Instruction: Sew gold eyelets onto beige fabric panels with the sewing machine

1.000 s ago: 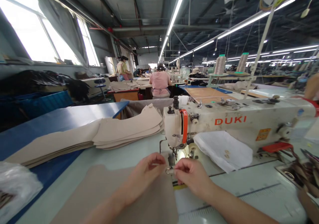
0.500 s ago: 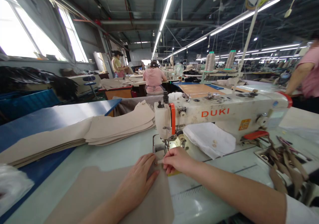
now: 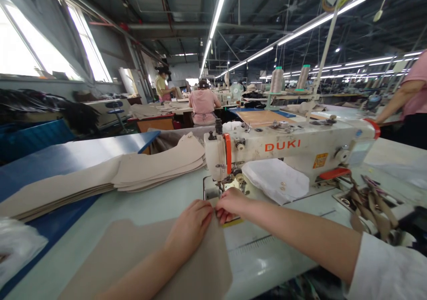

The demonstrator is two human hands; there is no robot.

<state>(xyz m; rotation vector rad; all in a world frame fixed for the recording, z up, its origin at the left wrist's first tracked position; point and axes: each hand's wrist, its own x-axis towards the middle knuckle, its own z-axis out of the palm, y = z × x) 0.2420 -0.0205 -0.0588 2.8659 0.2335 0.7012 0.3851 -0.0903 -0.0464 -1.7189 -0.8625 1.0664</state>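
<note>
A beige fabric piece (image 3: pixel 133 255) lies flat on the pale table in front of a white DUKI sewing machine (image 3: pixel 283 151). My left hand (image 3: pixel 188 229) rests palm down on the fabric's far corner, fingers stretched toward the needle. My right hand (image 3: pixel 230 204) is pinched at that same corner just under the presser foot (image 3: pixel 218 189). Whatever it grips is too small to name. The two hands touch each other.
A stack of beige cut pieces (image 3: pixel 110 175) lies at the left on a blue table (image 3: pixel 66 155). A white cloth (image 3: pixel 276 180) sits under the machine arm. Straps and buckles fill a tray (image 3: pixel 370 204) at the right. Other people work behind, one standing at the far right (image 3: pixel 410 100).
Both hands moved a little toward the needle. The left hand went from pinching to lying flat on the fabric. The view shifted right.
</note>
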